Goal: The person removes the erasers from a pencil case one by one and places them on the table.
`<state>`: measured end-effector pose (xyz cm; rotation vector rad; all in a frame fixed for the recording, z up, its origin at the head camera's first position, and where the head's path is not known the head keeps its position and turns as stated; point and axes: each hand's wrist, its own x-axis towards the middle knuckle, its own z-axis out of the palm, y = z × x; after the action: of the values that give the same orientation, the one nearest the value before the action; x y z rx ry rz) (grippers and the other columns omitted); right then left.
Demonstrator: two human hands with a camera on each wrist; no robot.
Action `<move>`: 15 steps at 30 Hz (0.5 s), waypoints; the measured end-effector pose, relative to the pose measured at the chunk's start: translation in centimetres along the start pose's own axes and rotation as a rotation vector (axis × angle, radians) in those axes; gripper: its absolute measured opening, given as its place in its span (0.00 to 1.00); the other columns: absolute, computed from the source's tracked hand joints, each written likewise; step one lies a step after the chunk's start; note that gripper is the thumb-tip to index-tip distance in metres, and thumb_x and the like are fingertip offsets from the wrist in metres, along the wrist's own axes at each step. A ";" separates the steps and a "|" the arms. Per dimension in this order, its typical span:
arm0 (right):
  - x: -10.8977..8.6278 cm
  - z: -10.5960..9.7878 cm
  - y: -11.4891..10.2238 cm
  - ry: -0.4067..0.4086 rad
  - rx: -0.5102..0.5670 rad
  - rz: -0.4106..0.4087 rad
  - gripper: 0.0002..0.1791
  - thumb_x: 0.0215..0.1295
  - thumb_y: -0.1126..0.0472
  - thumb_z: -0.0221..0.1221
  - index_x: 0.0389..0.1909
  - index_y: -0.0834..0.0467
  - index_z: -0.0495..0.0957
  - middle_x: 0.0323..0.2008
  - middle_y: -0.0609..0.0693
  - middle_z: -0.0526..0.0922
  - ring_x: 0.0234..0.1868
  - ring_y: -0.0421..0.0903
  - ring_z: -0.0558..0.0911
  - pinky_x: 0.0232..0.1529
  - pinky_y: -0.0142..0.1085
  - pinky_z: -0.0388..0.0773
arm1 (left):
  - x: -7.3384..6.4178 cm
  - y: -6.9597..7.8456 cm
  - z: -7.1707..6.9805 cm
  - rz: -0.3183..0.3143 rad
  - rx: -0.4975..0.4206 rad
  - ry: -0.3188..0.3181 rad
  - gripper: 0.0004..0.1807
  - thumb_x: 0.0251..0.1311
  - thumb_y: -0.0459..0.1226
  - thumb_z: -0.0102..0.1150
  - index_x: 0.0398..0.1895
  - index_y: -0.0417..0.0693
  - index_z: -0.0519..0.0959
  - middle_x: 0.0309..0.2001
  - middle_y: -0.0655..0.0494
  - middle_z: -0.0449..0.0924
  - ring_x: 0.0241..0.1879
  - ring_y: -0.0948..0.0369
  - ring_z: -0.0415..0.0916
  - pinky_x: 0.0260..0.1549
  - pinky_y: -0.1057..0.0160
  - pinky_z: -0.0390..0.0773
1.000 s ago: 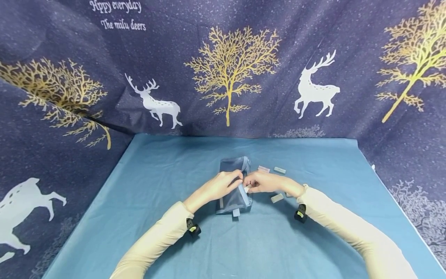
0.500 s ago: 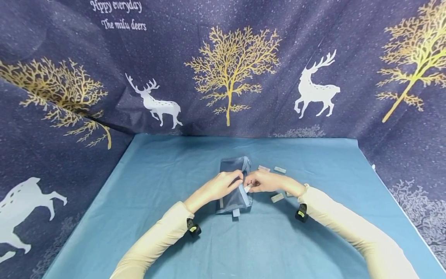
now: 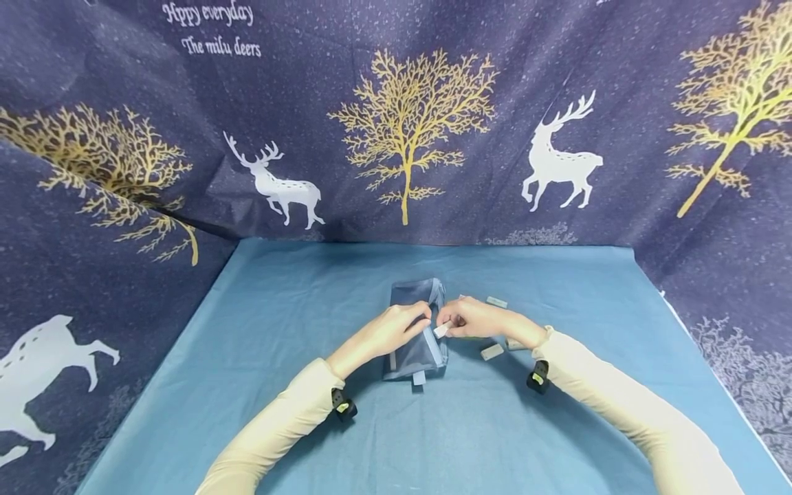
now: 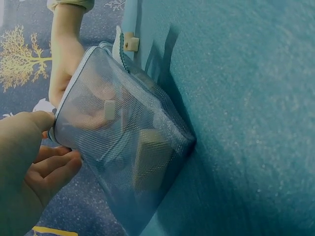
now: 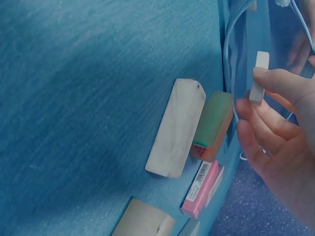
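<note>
A blue mesh zipper pouch [image 3: 413,357] lies mid-table with its opening toward the right. My left hand [image 3: 392,328] pinches the pouch's rim between thumb and fingers. Between the thumb and fingers of my right hand [image 3: 473,318] is a small white eraser [image 5: 259,81], held at the pouch's mouth. Through the mesh in the left wrist view, a yellowish block [image 4: 151,160] shows inside the pouch.
Right of the pouch lie a long white eraser [image 5: 176,129], a green-and-orange block [image 5: 214,120], a pink eraser with a barcode label [image 5: 200,189] and a beige block [image 5: 142,220]. A dark cloth with deer and trees [image 3: 427,158] hangs behind the blue-covered table [image 3: 297,289].
My right hand has drawn slightly back to the right from the pouch's mouth, still pinching the white eraser, which shows more now. The left hand keeps its place on the rim.
</note>
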<state>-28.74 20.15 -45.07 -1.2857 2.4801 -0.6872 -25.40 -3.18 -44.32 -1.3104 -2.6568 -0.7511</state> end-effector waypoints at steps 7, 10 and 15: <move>-0.3 -0.3 0.1 0.027 0.007 -0.028 0.10 0.58 0.63 0.60 0.41 0.52 0.78 0.38 0.46 0.81 0.34 0.38 0.80 0.35 0.30 0.77 | 0.0 0.1 0.0 -0.004 -0.001 0.003 0.11 0.67 0.43 0.43 0.45 0.50 0.72 0.33 0.64 0.76 0.21 0.70 0.65 0.24 0.74 0.69; -0.5 -0.4 0.2 0.025 0.010 -0.024 0.10 0.59 0.62 0.59 0.42 0.52 0.78 0.39 0.46 0.81 0.36 0.38 0.81 0.36 0.29 0.77 | 0.0 0.1 0.1 -0.006 0.002 0.001 0.11 0.67 0.43 0.43 0.45 0.50 0.72 0.34 0.64 0.76 0.21 0.70 0.66 0.25 0.74 0.69; -0.7 -0.8 0.3 0.020 0.012 -0.021 0.10 0.61 0.63 0.57 0.44 0.52 0.78 0.40 0.45 0.82 0.37 0.39 0.81 0.38 0.28 0.77 | 0.1 0.0 0.0 -0.009 0.006 0.009 0.11 0.68 0.43 0.42 0.45 0.50 0.72 0.33 0.62 0.76 0.19 0.71 0.64 0.23 0.74 0.68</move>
<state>-28.85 21.09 -44.57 -1.3082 2.4775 -0.7225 -25.40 -3.08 -44.33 -1.2917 -2.6578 -0.7476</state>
